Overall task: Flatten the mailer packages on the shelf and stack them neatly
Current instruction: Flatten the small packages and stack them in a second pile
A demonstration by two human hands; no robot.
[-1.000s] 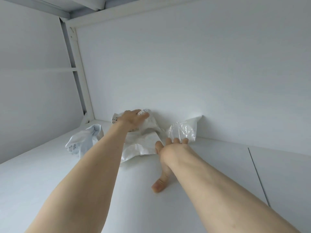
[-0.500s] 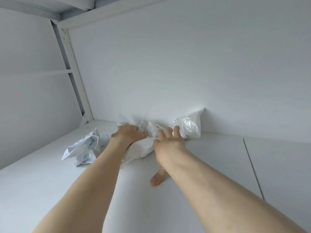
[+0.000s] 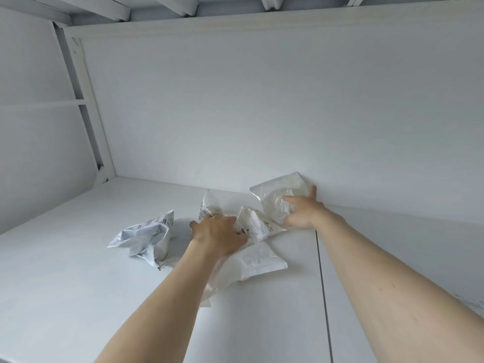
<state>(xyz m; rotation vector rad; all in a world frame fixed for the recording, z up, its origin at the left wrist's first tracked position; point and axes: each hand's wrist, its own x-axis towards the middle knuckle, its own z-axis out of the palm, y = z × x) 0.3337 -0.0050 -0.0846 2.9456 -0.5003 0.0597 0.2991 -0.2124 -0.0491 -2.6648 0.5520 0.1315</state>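
Observation:
Several crumpled white mailer packages lie on the white shelf (image 3: pixel 78 297). My left hand (image 3: pixel 218 235) grips the crumpled middle mailer (image 3: pixel 255 226), which bears a printed label, its fingers curled into the plastic. Under it lies a flatter white mailer (image 3: pixel 258 263). My right hand (image 3: pixel 301 210) has reached the clear plastic mailer (image 3: pixel 277 192) leaning on the back wall, with thumb behind and fingers in front of it. A grey-white crumpled mailer (image 3: pixel 146 239) with a barcode label lies apart at the left.
The shelf's back wall (image 3: pixel 262 113) rises just behind the mailers. A white upright post (image 3: pixel 89 113) stands in the back left corner. A seam (image 3: pixel 323 297) runs front to back through the shelf board at the right.
My right hand has left the shelf surface and moved right and back onto the clear mailer. My left hand has pulled the middle mailer nearer. The camera has moved closer.

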